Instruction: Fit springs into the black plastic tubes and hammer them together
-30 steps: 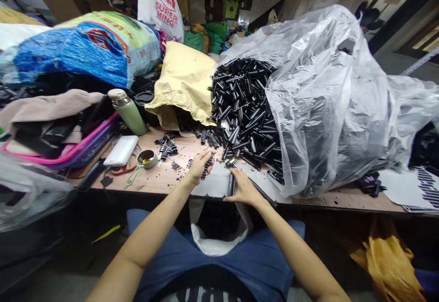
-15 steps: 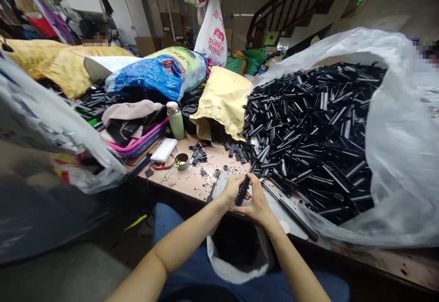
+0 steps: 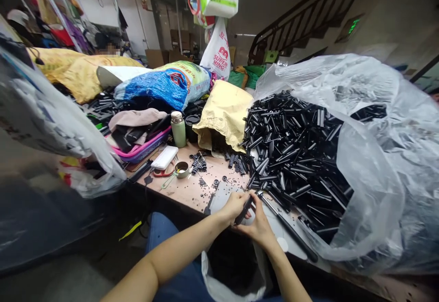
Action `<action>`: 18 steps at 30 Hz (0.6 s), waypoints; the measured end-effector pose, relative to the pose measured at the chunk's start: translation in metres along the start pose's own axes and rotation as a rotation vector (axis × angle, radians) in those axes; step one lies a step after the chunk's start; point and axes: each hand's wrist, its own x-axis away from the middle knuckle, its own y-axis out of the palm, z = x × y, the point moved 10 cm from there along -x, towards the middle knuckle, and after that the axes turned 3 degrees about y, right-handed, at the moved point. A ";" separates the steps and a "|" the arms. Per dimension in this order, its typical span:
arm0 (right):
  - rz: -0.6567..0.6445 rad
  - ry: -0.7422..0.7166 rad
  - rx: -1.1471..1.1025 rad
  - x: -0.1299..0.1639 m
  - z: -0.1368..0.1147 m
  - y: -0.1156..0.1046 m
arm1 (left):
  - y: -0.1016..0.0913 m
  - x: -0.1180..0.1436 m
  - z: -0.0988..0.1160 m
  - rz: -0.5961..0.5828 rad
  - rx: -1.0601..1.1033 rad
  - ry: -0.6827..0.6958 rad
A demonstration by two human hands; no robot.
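1. My left hand (image 3: 234, 205) and my right hand (image 3: 259, 225) are close together, and both hold one short black tube (image 3: 244, 210) with my fingers wrapped around it.
2. The tube is tilted and sits just above the near edge of the wooden table (image 3: 192, 190).
3. On the right side of the table is a big clear plastic bag (image 3: 377, 174) with a huge pile of black tubes (image 3: 295, 151) spilling out.
4. At the back of the table is a yellow sack (image 3: 224, 110) with small black springs (image 3: 235, 160) in front of it.
5. On the left side of the table stand a green bottle (image 3: 178, 129) and a white power bank (image 3: 164, 157).
6. A white bag (image 3: 219, 288) hangs open under the table edge, below my hands.
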 end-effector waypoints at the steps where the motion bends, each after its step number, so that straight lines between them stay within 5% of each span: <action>1: 0.028 0.006 0.025 -0.001 0.001 -0.001 | 0.000 -0.003 -0.002 0.000 -0.020 -0.024; 5: 0.193 -0.029 0.218 0.000 0.004 -0.006 | -0.002 -0.008 -0.005 -0.021 -0.157 0.001; 10: 0.297 -0.132 0.476 0.003 0.015 0.006 | 0.008 0.014 0.019 0.002 -0.829 0.558; 13: 0.272 -0.200 0.605 0.014 0.019 0.003 | 0.013 0.016 0.004 -0.029 -1.169 0.631; 18: 0.336 -0.023 1.063 0.040 0.037 -0.066 | 0.016 0.018 0.002 -0.193 -1.326 0.787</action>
